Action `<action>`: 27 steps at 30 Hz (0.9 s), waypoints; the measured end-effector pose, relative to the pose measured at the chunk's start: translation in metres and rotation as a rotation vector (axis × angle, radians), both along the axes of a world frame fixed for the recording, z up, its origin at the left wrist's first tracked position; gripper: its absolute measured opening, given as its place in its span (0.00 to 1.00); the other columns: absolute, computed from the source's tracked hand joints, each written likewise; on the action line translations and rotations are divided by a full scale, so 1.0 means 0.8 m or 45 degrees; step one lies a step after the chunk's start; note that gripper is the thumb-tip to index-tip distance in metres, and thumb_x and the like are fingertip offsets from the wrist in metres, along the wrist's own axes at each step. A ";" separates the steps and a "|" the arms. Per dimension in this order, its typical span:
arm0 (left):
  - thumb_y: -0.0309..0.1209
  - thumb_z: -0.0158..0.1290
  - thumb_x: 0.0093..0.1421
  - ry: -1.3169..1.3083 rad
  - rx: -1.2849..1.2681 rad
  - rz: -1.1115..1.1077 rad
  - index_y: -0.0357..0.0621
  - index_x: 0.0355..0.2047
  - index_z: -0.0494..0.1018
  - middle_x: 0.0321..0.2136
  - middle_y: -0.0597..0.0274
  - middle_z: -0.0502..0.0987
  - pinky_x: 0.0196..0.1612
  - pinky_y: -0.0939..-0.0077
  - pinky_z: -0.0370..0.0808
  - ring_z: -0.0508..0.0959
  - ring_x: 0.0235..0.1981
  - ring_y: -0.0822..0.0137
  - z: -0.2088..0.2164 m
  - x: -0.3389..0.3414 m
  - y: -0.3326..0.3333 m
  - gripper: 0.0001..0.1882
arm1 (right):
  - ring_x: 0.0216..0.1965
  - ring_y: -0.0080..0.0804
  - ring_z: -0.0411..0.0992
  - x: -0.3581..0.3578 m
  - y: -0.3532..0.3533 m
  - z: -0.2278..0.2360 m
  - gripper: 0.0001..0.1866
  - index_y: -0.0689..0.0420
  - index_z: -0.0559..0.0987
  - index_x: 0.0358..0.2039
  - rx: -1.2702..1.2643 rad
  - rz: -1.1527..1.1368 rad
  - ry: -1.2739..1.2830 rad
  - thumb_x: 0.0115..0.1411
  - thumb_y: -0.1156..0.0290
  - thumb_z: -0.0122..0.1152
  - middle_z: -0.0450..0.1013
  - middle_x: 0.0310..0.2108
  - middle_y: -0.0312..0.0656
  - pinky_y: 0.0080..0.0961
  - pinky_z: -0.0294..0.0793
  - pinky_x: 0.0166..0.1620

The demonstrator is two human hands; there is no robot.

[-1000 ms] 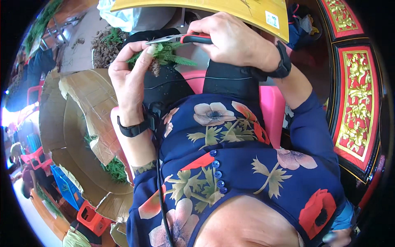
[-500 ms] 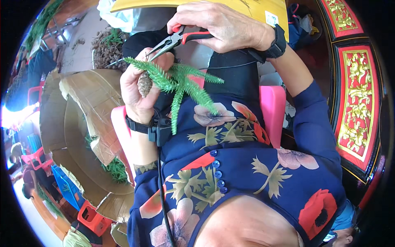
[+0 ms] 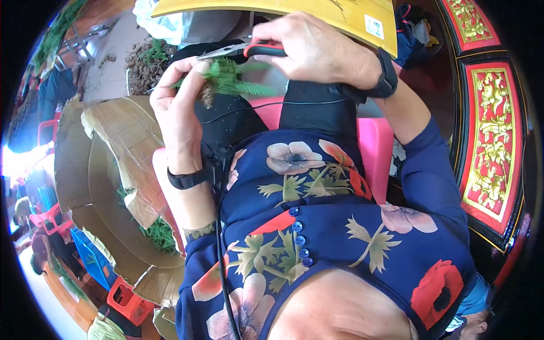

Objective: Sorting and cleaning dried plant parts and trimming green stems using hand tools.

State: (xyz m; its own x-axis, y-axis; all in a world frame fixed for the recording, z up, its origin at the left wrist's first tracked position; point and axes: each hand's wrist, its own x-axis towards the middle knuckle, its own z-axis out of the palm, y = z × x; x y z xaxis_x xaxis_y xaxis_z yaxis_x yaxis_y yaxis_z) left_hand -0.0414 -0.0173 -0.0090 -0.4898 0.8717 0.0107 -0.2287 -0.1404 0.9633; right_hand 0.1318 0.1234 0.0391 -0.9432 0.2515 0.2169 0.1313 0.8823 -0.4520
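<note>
My left hand (image 3: pixel 180 107) pinches a green artificial pine sprig (image 3: pixel 229 82) near its stem, above my thighs. A small brown pine cone (image 3: pixel 206 96) hangs from the sprig, just beside my left fingers. My right hand (image 3: pixel 314 48) is closed round the red-and-black handles of needle-nose pliers (image 3: pixel 226 51). Their jaws point left and reach the sprig's stem end by my left thumb and forefinger. Whether the jaws grip a wire there is too small to tell. Motion blurs the sprig's right-hand needles.
A yellow table (image 3: pixel 272 7) edges the far side. To the left stand a torn cardboard box (image 3: pixel 85 175) holding greenery and a heap of brown cones (image 3: pixel 141 71). A pink chair (image 3: pixel 377 147) surrounds me. A black cable (image 3: pixel 272 105) crosses my lap; a red-and-gold carved panel (image 3: pixel 490 147) is right.
The sprig has turned and moved up and away from my body with my left hand. The pliers have swung nearly level, and my right hand has shifted slightly right and nearer.
</note>
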 end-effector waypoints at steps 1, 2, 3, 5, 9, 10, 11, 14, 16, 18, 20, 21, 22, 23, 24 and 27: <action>0.23 0.53 0.56 0.325 -0.079 0.093 0.36 0.39 0.74 0.33 0.61 0.77 0.36 0.83 0.69 0.74 0.33 0.75 0.001 -0.001 0.000 0.10 | 0.35 0.49 0.71 0.000 -0.007 -0.001 0.11 0.61 0.74 0.36 0.005 -0.100 -0.098 0.51 0.73 0.58 0.73 0.33 0.49 0.35 0.71 0.39; 0.23 0.53 0.56 0.325 -0.079 0.095 0.36 0.39 0.74 0.33 0.61 0.77 0.36 0.83 0.69 0.74 0.33 0.75 0.001 -0.001 0.000 0.10 | 0.35 0.48 0.71 -0.001 -0.013 -0.003 0.11 0.61 0.74 0.36 0.010 -0.198 -0.196 0.52 0.73 0.58 0.73 0.34 0.49 0.35 0.71 0.39; 0.22 0.54 0.55 0.286 -0.017 0.106 0.36 0.38 0.75 0.32 0.62 0.77 0.36 0.83 0.69 0.74 0.33 0.76 0.000 0.001 0.001 0.09 | 0.35 0.48 0.71 0.000 -0.016 -0.006 0.11 0.61 0.74 0.36 0.016 -0.303 -0.293 0.52 0.72 0.58 0.72 0.34 0.49 0.35 0.70 0.39; 0.22 0.54 0.55 0.210 0.105 0.131 0.36 0.36 0.76 0.31 0.64 0.77 0.37 0.84 0.69 0.74 0.32 0.77 0.000 0.003 0.002 0.08 | 0.34 0.48 0.71 0.001 -0.006 -0.018 0.10 0.61 0.74 0.35 0.044 -0.235 -0.142 0.52 0.72 0.58 0.72 0.32 0.50 0.35 0.70 0.38; 0.22 0.53 0.55 -0.013 0.219 -0.054 0.36 0.37 0.75 0.32 0.63 0.77 0.37 0.83 0.70 0.74 0.33 0.75 0.000 0.001 0.000 0.08 | 0.30 0.48 0.71 -0.002 0.011 -0.021 0.10 0.62 0.75 0.34 0.100 -0.020 0.251 0.52 0.70 0.58 0.72 0.27 0.51 0.35 0.70 0.35; 0.22 0.53 0.55 -0.013 0.219 -0.055 0.36 0.37 0.75 0.32 0.63 0.77 0.37 0.83 0.70 0.74 0.33 0.75 -0.001 0.000 0.000 0.08 | 0.28 0.49 0.70 -0.004 0.012 -0.015 0.10 0.62 0.76 0.33 0.102 0.053 0.341 0.52 0.70 0.58 0.72 0.25 0.52 0.35 0.69 0.34; 0.22 0.53 0.55 -0.096 0.217 -0.126 0.36 0.37 0.75 0.32 0.62 0.77 0.37 0.83 0.70 0.74 0.34 0.74 -0.002 -0.002 0.000 0.09 | 0.27 0.49 0.70 -0.005 0.014 -0.011 0.10 0.62 0.76 0.33 0.103 0.125 0.431 0.52 0.69 0.58 0.71 0.23 0.52 0.35 0.69 0.33; 0.23 0.52 0.55 -0.262 0.210 -0.269 0.36 0.38 0.74 0.32 0.62 0.77 0.37 0.83 0.70 0.74 0.34 0.74 -0.007 -0.006 -0.003 0.09 | 0.27 0.45 0.69 -0.006 0.020 -0.002 0.09 0.61 0.73 0.31 0.020 0.227 0.457 0.51 0.72 0.60 0.69 0.25 0.48 0.33 0.68 0.31; 0.23 0.51 0.55 -0.507 0.234 -0.469 0.35 0.38 0.73 0.33 0.61 0.76 0.37 0.83 0.70 0.74 0.35 0.73 -0.010 -0.008 -0.003 0.10 | 0.28 0.44 0.68 -0.007 0.021 0.001 0.09 0.60 0.72 0.31 -0.022 0.276 0.470 0.50 0.74 0.61 0.68 0.26 0.46 0.32 0.67 0.30; 0.23 0.51 0.55 -0.630 0.245 -0.566 0.35 0.38 0.73 0.33 0.61 0.76 0.37 0.83 0.70 0.74 0.36 0.73 -0.011 -0.007 -0.004 0.10 | 0.27 0.44 0.68 -0.008 0.021 0.003 0.09 0.60 0.72 0.29 0.009 0.299 0.468 0.50 0.73 0.62 0.68 0.24 0.46 0.32 0.67 0.29; 0.23 0.52 0.54 -0.601 0.261 -0.556 0.35 0.38 0.73 0.32 0.60 0.76 0.35 0.83 0.70 0.74 0.34 0.73 -0.010 -0.005 -0.004 0.10 | 0.26 0.45 0.68 -0.010 0.022 0.005 0.09 0.59 0.72 0.28 0.022 0.314 0.467 0.49 0.73 0.62 0.68 0.24 0.46 0.32 0.66 0.28; 0.23 0.52 0.54 -0.586 0.269 -0.550 0.35 0.38 0.73 0.31 0.60 0.77 0.35 0.83 0.70 0.74 0.33 0.72 -0.009 -0.004 -0.004 0.10 | 0.26 0.45 0.68 -0.010 0.023 0.006 0.09 0.59 0.72 0.27 0.005 0.333 0.464 0.49 0.73 0.63 0.67 0.23 0.46 0.33 0.66 0.28; 0.23 0.52 0.54 -0.587 0.268 -0.548 0.35 0.38 0.73 0.31 0.60 0.77 0.35 0.83 0.70 0.74 0.33 0.72 -0.007 -0.003 -0.005 0.10 | 0.25 0.45 0.68 -0.010 0.025 0.007 0.09 0.59 0.72 0.27 -0.013 0.352 0.461 0.49 0.73 0.63 0.67 0.22 0.46 0.33 0.66 0.27; 0.23 0.54 0.53 -0.487 0.215 -0.459 0.35 0.37 0.74 0.31 0.60 0.77 0.34 0.83 0.70 0.74 0.31 0.73 -0.005 -0.002 -0.004 0.10 | 0.25 0.46 0.68 -0.010 0.026 0.007 0.09 0.59 0.72 0.26 -0.028 0.368 0.457 0.49 0.73 0.63 0.67 0.22 0.46 0.33 0.66 0.27; 0.23 0.55 0.53 -0.388 0.162 -0.371 0.36 0.36 0.74 0.30 0.61 0.77 0.32 0.83 0.70 0.74 0.30 0.73 -0.002 0.000 -0.003 0.09 | 0.25 0.46 0.68 -0.009 0.029 0.005 0.09 0.59 0.72 0.26 -0.027 0.366 0.455 0.49 0.73 0.63 0.67 0.22 0.46 0.33 0.66 0.27; 0.23 0.57 0.52 -0.066 0.076 -0.140 0.36 0.34 0.75 0.27 0.62 0.77 0.30 0.85 0.69 0.74 0.27 0.75 0.006 0.015 0.005 0.08 | 0.24 0.45 0.68 -0.003 0.034 -0.004 0.07 0.59 0.72 0.26 -0.040 0.271 0.340 0.51 0.71 0.60 0.67 0.22 0.46 0.33 0.65 0.25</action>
State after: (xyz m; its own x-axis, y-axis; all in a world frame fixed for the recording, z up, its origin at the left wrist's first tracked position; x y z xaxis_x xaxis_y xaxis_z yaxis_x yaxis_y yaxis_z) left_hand -0.0296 -0.0134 -0.0043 -0.3929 0.9187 0.0412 -0.2954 -0.1685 0.9404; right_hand 0.1296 0.1508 0.0360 -0.8862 0.0653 0.4587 -0.1814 0.8621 -0.4732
